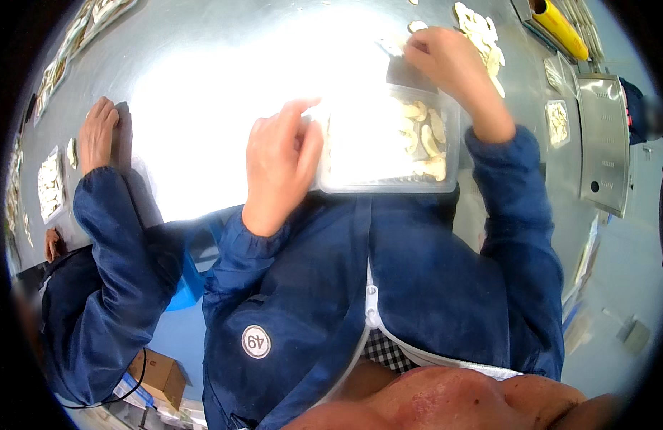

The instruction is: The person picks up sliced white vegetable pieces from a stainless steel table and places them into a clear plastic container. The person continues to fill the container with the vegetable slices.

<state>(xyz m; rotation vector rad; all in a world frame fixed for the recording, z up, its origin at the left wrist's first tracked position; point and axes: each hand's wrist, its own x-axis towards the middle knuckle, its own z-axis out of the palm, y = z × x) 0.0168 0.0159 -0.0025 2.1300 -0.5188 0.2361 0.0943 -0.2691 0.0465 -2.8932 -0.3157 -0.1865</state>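
A clear plastic tray [454,145] sits at the table edge in front of me, with pale mushroom slices [431,137] in its right half. Strong glare hides its left half. My left hand [280,156] is beside the tray's left wall, thumb and forefinger apart, nothing visible between them; whether it touches the wall is unclear. Beyond the tray's far right corner, my right hand [444,59] has its fingers pinched together on a pale slice [393,45], partly washed out by glare. Close to those fingers lie another slice [417,26] and a loose pile of mushroom slices [479,35].
A co-worker's hand [97,134] rests on the metal table [175,32] at left, near a filled tray [50,185]. Right are a small filled tray [557,122], an empty clear tray [560,75], a steel cabinet [605,142] and a yellow roll [562,27].
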